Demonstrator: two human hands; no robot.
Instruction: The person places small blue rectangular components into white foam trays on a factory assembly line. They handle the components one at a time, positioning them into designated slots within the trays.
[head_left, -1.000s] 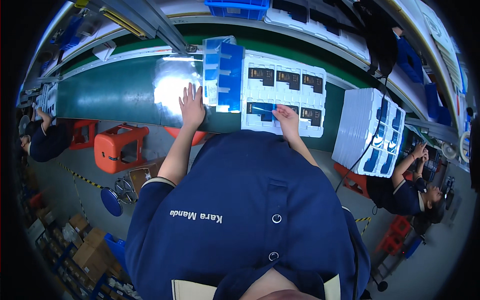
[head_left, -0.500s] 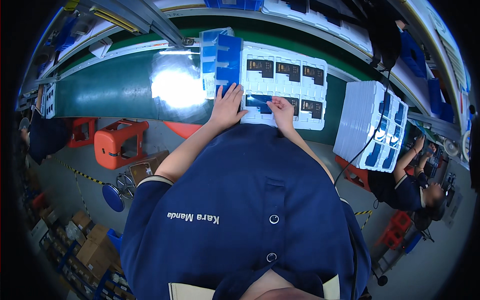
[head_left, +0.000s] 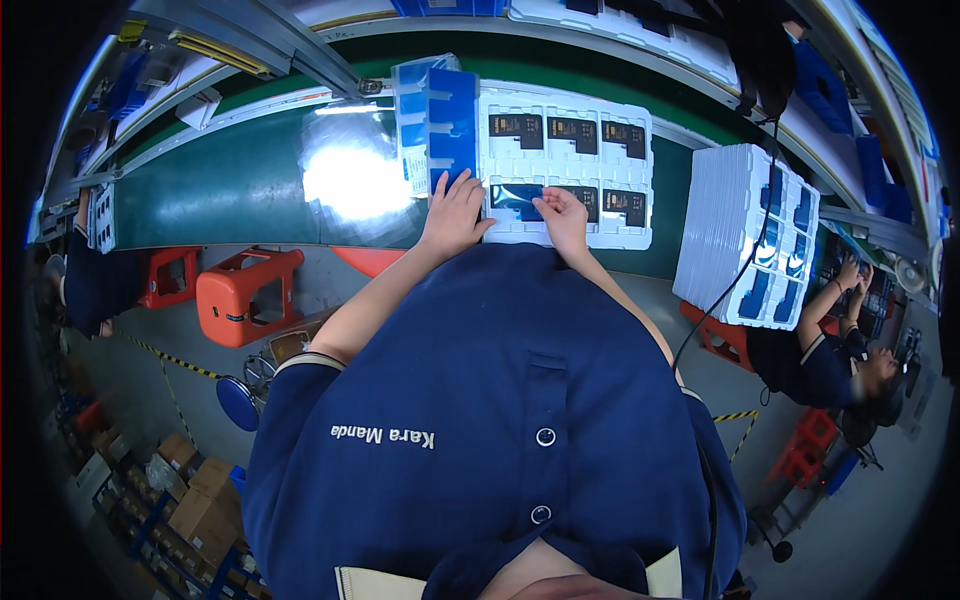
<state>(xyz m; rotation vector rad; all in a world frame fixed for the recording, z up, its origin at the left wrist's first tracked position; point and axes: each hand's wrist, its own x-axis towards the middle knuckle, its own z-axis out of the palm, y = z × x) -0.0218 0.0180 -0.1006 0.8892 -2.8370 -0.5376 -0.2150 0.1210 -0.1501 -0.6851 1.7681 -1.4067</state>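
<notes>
A white molded tray (head_left: 566, 172) lies in front of me, with several flat black battery-like parts (head_left: 571, 137) in its pockets. Over the near-left pocket is a dark blue glossy film piece (head_left: 515, 197). My right hand (head_left: 564, 218) pinches that film's right edge between thumb and fingertips. Stretched out flat, my left hand (head_left: 454, 212) rests at the tray's left edge, fingertips by the lower end of a blue plastic sheet (head_left: 452, 120). What lies beneath the film is mostly hidden.
A tall stack of white trays (head_left: 735, 235) stands to the right, dark blue parts in its face. Clear glossy film (head_left: 385, 125) with bright glare lies left on the green bench (head_left: 230, 180). A black cable (head_left: 735, 285) hangs at right. Orange stools (head_left: 250, 300) and co-workers flank the bench.
The whole view has shifted slightly. Both hands keep nearly the same places on the tray, and the right still pinches the film, which now catches more light.
</notes>
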